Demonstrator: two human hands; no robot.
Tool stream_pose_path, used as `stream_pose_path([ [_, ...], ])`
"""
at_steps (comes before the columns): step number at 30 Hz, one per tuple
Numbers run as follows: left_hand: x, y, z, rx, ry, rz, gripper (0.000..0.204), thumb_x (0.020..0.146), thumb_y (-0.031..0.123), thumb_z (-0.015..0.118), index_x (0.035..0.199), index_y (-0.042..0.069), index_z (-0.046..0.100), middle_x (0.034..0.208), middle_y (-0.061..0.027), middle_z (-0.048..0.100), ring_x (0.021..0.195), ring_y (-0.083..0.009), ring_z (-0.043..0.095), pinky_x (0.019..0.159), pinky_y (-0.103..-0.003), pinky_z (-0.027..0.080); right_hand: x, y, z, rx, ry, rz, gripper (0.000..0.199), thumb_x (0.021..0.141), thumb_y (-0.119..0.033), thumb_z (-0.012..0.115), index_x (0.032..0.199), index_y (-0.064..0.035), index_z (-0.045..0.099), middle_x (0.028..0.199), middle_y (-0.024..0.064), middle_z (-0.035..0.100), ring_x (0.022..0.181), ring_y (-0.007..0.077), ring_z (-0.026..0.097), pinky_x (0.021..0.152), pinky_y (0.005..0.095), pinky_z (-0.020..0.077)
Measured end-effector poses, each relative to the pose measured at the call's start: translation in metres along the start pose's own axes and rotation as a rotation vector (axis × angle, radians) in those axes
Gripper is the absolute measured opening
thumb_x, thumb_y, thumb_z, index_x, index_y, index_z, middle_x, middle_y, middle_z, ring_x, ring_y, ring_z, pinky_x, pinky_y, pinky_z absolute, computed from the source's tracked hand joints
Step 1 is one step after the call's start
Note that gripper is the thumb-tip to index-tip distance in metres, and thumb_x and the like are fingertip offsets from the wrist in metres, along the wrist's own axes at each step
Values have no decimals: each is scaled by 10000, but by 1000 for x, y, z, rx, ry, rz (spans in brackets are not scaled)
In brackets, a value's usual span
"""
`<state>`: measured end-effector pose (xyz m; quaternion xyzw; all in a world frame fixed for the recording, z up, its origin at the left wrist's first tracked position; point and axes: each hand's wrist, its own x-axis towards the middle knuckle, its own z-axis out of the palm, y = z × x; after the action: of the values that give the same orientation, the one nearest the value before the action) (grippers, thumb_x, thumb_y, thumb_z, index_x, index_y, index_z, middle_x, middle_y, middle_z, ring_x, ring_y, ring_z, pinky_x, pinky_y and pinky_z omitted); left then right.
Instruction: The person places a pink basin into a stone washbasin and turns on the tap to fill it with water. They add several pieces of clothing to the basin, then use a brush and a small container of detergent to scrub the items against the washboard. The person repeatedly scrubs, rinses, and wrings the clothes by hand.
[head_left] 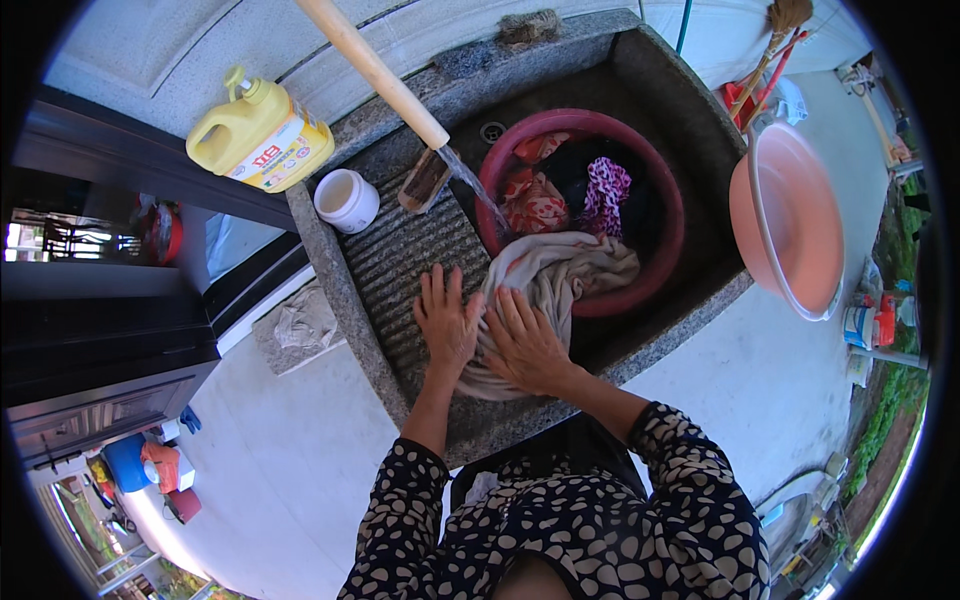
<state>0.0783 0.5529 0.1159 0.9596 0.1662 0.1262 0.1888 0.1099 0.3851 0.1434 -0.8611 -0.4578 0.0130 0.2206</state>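
Note:
A wet beige cloth [560, 262] lies partly on the ridged stone washboard [400, 255] and trails over the rim of a dark pink basin [672, 240]. My left hand [448, 320] rests with fingers spread on the ridges at the cloth's left edge. Flat on the cloth lies my right hand [530, 345], its fingers stretched out. Inside the basin are a red patterned cloth [538, 205], a pink-and-black spotted cloth [606, 195] and dark fabric in water. Water runs from a pale pipe [385, 75] into the basin's left side. The cloth's underside is hidden.
The stone sink [680, 345] has raised rims. A white tub [346, 200] and a wooden-backed scrubbing brush [424, 180] sit by the washboard; a yellow detergent jug [260, 132] stands at the far left corner. A large peach basin [795, 220] leans at the right, near a broom [780, 40].

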Motion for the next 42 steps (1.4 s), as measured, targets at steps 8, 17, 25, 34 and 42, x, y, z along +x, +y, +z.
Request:
stream_pose_path([
  [8, -59, 38, -32, -245, -174, 132, 569, 742, 299, 761, 1171, 47, 485, 1387, -199, 392, 1271, -457, 346, 1023, -568, 281, 25, 103, -1, 331, 113, 305, 424, 825, -23, 506, 1246, -76, 534, 1256, 188, 529, 1042, 397, 583, 843, 457, 485],
  [17, -88, 42, -34, -769, -232, -234, 318, 757, 34, 719, 1003, 36, 518, 870, -152, 581, 693, -265, 623, 620, -370, 494, 3, 140, 14, 232, -20, 260, 241, 781, -33, 562, 1015, -39, 616, 917, 136, 599, 859, 367, 617, 724, 443, 490],
  [25, -98, 68, -66, -1036, 122, -523, 244, 892, 94, 614, 1055, 7, 456, 897, -54, 515, 736, -119, 539, 616, -287, 447, 136, 25, -103, 683, 201, -19, 269, 717, 79, 503, 937, -24, 617, 831, 136, 565, 752, 313, 586, 671, 366, 459],
  [34, -99, 26, -46, -977, 344, -876, 252, 942, 183, 554, 1068, -7, 449, 943, -54, 498, 800, -92, 467, 711, -256, 407, 108, -28, 37, 575, 4, -232, 495, 823, -87, 595, 1303, -37, 480, 1440, 170, 377, 1298, 343, 416, 1040, 400, 383],
  [42, -105, 18, -34, -810, 257, -823, 280, 945, 208, 534, 1084, -18, 445, 892, -112, 535, 781, -146, 501, 691, -316, 435, 110, 6, 39, -85, -179, -238, 606, 918, -414, 482, 1417, -78, 403, 1531, 96, 302, 1410, 237, 272, 1160, 466, 161],
])
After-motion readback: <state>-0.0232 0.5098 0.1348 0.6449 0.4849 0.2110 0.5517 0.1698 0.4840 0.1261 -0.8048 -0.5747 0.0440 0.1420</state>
